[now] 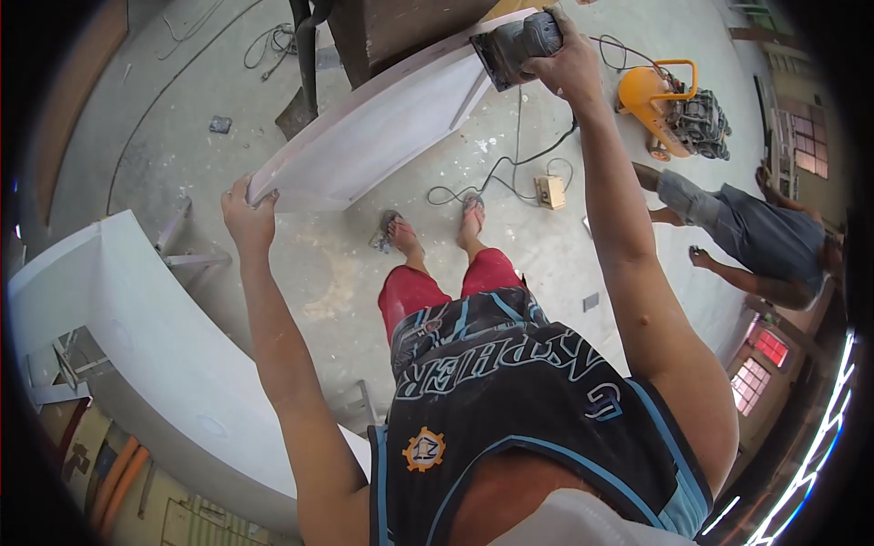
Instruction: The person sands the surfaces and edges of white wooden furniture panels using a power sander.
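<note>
Fingers of the left hand (248, 211) clamp the near end of the white panel (382, 123) at ten o'clock while the right hand (569, 64) grips the sander (517, 44) at its twelve-o'clock end, sanding apparently underway; next probably calls for steady passes along the face.

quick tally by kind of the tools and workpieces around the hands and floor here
electric sander under the right hand: 1
white panel gripped by the left hand: 1
curved white panel at lower left: 1
orange air compressor: 1
power socket box on the floor: 1
total: 5
</note>
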